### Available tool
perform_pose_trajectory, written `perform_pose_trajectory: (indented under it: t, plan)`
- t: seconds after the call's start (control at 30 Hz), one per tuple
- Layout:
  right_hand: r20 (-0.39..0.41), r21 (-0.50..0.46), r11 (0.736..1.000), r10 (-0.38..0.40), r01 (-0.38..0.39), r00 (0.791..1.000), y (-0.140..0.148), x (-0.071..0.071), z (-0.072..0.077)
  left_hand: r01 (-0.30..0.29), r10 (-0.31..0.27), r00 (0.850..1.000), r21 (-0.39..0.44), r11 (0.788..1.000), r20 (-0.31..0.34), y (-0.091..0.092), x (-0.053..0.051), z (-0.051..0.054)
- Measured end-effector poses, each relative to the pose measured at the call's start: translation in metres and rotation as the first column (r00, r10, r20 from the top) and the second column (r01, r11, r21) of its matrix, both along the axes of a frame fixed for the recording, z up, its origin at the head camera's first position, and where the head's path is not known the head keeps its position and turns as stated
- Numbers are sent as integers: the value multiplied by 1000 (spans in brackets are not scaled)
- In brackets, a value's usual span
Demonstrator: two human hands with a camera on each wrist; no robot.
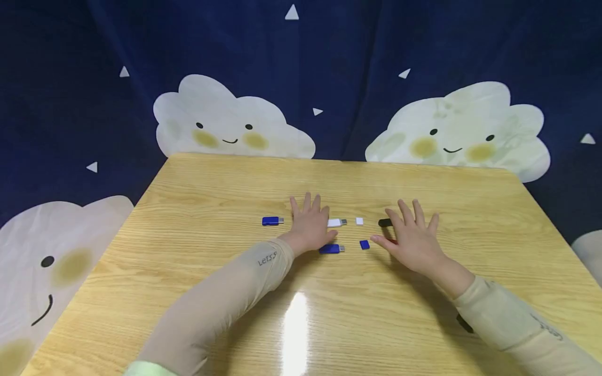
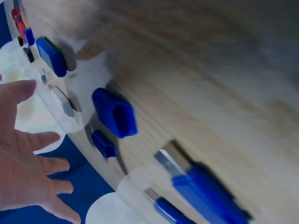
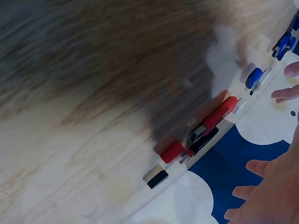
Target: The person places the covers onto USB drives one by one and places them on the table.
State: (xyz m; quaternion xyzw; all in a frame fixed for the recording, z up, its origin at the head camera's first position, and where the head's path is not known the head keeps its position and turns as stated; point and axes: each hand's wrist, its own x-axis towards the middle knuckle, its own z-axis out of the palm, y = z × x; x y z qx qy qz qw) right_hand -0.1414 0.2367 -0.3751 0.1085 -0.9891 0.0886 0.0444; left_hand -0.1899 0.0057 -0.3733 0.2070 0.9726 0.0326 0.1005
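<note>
In the head view my left hand (image 1: 309, 228), fingers spread, is over the table among small USB sticks. Left of it lies a blue USB stick (image 1: 270, 221); at its right are a white USB stick (image 1: 334, 223) and a second blue one (image 1: 330, 249). A white cap (image 1: 359, 221) and a blue cap (image 1: 364, 244) lie apart from their sticks. My right hand (image 1: 416, 245), also spread, partly covers a black USB stick (image 1: 384, 222) and a red USB stick (image 3: 219, 114). The right wrist view shows a red cap (image 3: 172, 151) and black cap (image 3: 158, 179). Neither hand holds anything.
The sticks and caps lie on a wood-grain table (image 1: 211, 183). Behind it hangs a dark blue cloth (image 1: 338, 52) with smiling clouds. A small dark object (image 1: 464, 323) shows partly beside the right sleeve. Two more blue caps, one larger (image 2: 114, 114), appear in the left wrist view.
</note>
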Motion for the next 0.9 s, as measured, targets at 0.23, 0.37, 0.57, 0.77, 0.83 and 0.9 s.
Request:
perform_pose_trajectory:
  t: [0.23,0.37,0.57,0.77,0.83,0.9]
  plan:
    - [-29,-4,1000,3,-3,1000,1,3,1,35,-37,999,-63,997,-30,18,-8,-1]
    - [-36,-9,1000,5,-5,999,1,4,1,37,-48,995,-121,992,-89,25,-12,-6]
    - [-28,-4,1000,-1,1,1000,2,3,-1,29,-53,988,-165,986,-142,30,-16,-8]
    - [-30,-30,1000,-8,8,1000,4,3,-2,21,-36,990,-108,994,-137,27,-18,-6]
    - [-47,-41,999,-7,5,999,4,2,-3,20,-34,991,-102,995,-129,26,-19,-4]
    - [-81,-41,999,-4,0,997,3,0,-3,17,-29,992,-97,995,-119,24,-19,-2]
